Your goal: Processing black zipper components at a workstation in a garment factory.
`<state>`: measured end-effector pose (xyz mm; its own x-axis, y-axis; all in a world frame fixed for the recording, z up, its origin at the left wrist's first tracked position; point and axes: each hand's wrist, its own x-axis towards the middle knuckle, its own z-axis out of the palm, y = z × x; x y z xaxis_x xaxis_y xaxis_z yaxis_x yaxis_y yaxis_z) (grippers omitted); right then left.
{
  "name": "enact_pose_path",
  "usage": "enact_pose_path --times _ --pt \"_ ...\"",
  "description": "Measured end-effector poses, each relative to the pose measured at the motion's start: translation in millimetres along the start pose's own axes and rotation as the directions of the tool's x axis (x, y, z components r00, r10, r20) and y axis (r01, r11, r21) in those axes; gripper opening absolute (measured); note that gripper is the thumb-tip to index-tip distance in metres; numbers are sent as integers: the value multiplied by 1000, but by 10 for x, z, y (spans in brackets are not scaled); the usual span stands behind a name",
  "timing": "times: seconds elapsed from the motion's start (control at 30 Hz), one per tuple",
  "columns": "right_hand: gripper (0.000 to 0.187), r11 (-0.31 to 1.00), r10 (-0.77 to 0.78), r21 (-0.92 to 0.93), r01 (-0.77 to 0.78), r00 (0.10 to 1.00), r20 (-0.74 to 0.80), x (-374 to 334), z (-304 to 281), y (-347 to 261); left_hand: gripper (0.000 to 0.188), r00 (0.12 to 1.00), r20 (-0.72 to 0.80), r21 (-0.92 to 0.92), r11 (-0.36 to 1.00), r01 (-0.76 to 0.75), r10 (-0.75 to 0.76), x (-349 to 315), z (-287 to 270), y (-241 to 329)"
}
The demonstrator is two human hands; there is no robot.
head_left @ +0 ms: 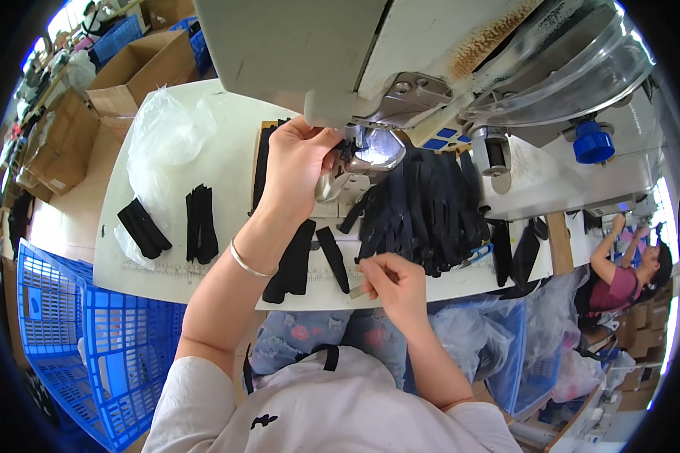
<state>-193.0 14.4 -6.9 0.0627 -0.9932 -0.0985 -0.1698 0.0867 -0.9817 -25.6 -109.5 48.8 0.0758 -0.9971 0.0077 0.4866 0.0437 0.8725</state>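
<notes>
My left hand [298,155] is raised at the needle area of a sewing machine [366,155], fingers pinched together against a dark bit beside the lit metal part. What they hold is mostly hidden. Lower down, my right hand [397,287] is closed near the table's front edge. A small flat greyish strip [357,292] sticks out below its fingers; its kind is unclear. The fingertips are at the lower end of a pile of black fabric strips [423,204]. Between my hands lie a single narrow black strip [332,258] and a wider black fabric bundle [291,264].
More black bundles [202,224] and a clear plastic bag [166,132] lie on the white table [234,106]. A blue crate [102,340] stands at lower left, cardboard boxes [143,72] behind. The machine head [295,53] overhangs my hands. Another person [627,268] works at right.
</notes>
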Motion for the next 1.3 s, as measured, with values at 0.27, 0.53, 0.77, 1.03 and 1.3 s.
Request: enact_pose_path --times 0.27,0.53,0.77,1.03,1.3 --pt "11 990 -68 -134 51 990 -124 -219 -225 93 6 999 36 24 999 -25 24 41 -18 -17" --pt "31 268 -563 -930 251 825 60 138 -291 -76 17 987 -75 227 966 -120 140 35 -484 107" --pt "42 62 -500 -991 118 863 72 514 -244 -88 17 988 -144 674 737 56 56 -167 -874 -297" --pt "25 498 -568 -858 128 795 -212 654 -376 -197 21 871 184 774 479 -414 456 -615 -638 -119" --pt "16 903 -413 -316 291 789 -455 713 -421 -212 52 860 450 342 844 -413 238 -1129 -26 -719"
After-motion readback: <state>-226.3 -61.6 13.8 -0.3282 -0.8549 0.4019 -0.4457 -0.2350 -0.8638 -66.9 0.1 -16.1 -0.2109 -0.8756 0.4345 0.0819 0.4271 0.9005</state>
